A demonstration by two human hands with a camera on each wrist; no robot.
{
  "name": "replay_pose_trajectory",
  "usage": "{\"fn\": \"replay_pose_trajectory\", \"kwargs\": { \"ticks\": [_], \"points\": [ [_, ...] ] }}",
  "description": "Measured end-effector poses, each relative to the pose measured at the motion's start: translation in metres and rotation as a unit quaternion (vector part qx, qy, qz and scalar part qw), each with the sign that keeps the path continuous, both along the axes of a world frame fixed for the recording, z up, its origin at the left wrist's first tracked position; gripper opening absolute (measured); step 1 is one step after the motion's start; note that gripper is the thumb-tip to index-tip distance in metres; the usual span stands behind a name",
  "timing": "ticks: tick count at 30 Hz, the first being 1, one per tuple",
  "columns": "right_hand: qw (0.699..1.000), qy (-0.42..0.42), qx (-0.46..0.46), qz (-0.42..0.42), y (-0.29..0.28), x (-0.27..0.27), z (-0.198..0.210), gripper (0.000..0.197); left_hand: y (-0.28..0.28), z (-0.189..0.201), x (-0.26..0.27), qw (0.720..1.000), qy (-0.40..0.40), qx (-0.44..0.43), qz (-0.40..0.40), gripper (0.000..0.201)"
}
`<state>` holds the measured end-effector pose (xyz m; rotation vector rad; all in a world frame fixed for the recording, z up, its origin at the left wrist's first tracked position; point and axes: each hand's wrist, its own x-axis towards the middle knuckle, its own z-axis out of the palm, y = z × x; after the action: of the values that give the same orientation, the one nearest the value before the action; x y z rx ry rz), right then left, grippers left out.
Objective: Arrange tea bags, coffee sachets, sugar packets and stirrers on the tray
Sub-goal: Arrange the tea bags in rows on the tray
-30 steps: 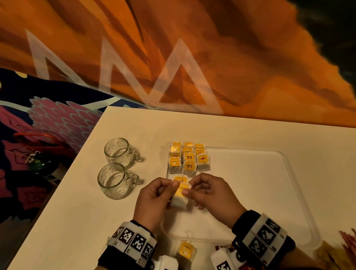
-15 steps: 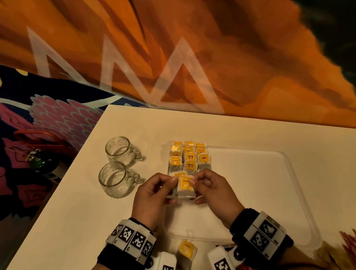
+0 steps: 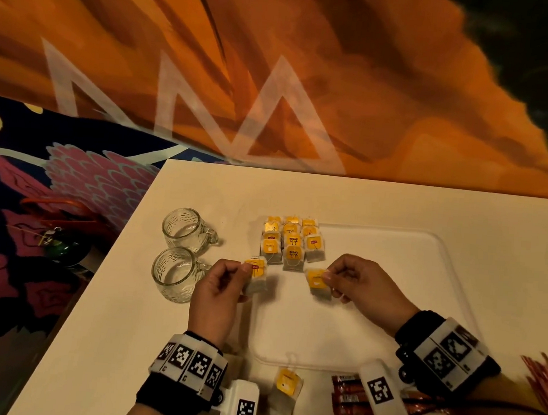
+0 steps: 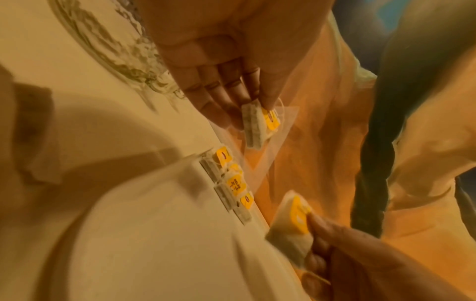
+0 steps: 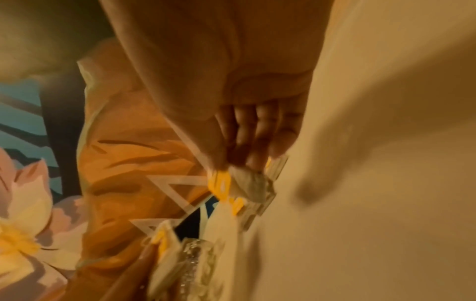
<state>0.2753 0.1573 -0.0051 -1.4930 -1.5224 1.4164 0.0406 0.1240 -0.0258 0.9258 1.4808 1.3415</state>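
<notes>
A clear tray (image 3: pixel 431 250) lies on the cream table. Several yellow-tagged tea bags (image 3: pixel 291 241) stand in neat rows at its far left corner. My left hand (image 3: pixel 225 285) pinches one tea bag (image 3: pixel 256 275) by its tag just left of the rows; the same bag (image 4: pixel 259 124) hangs from my fingers in the left wrist view. My right hand (image 3: pixel 358 284) pinches a second tea bag (image 3: pixel 317 283) over the tray, just right of the rows; it appears blurred (image 5: pixel 231 183) in the right wrist view. Another tea bag (image 3: pixel 286 386) lies on the table near the tray's front edge.
Two empty glass mugs (image 3: pixel 179 249) stand left of the tray. Red sachets (image 3: pixel 346 400) lie at the front edge, and red-pink stirrers (image 3: pixel 543 378) at the far right. A patterned cloth and a green object (image 3: pixel 59 247) lie beyond the table's left edge.
Both hands held the tea bags together in front of the rows. They have now drawn apart, each with one bag, the left going left and the right going right.
</notes>
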Motion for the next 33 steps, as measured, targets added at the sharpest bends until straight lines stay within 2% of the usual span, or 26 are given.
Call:
{"fn": "replay_pose_trajectory", "kwargs": {
  "ticks": [2,4,7,12,17,23,27,30,33],
  "points": [
    [0.997,-0.043,-0.025,0.065,-0.001,0.006,-0.006,0.006,0.0,0.0,0.0,1.0,0.0,0.002,-0.002,0.011],
    [0.992,-0.085,-0.029,0.088,0.001,0.007,-0.018,0.004,-0.002,-0.003,0.0,1.0,0.008,-0.002,-0.011,0.012],
    [0.992,-0.121,0.002,0.028,0.016,0.008,-0.039,0.01,-0.004,-0.009,0.002,0.999,0.02,-0.015,-0.039,0.013],
    [0.992,-0.104,0.024,-0.067,0.043,0.005,-0.054,0.007,-0.005,-0.012,0.005,0.998,0.003,-0.038,-0.053,0.013],
    [0.988,-0.108,0.039,-0.107,0.062,0.0,-0.053,0.008,-0.002,-0.013,0.002,0.998,-0.004,-0.047,-0.041,0.013],
    [0.986,-0.113,0.028,-0.117,0.066,-0.002,-0.055,0.008,0.0,-0.015,0.002,0.998,-0.004,-0.056,-0.036,0.01],
    [0.984,-0.087,0.061,-0.142,0.057,-0.013,-0.041,0.019,0.002,-0.012,0.004,0.996,-0.028,-0.073,-0.035,0.005],
    [0.996,-0.011,0.063,-0.062,0.042,-0.033,-0.02,0.013,0.002,-0.008,0.008,0.996,-0.034,-0.072,-0.045,0.007],
    [0.996,-0.02,0.064,0.064,0.026,-0.05,-0.002,0.013,0.002,-0.004,0.011,0.996,-0.028,-0.065,-0.049,0.011]
  ]
}}
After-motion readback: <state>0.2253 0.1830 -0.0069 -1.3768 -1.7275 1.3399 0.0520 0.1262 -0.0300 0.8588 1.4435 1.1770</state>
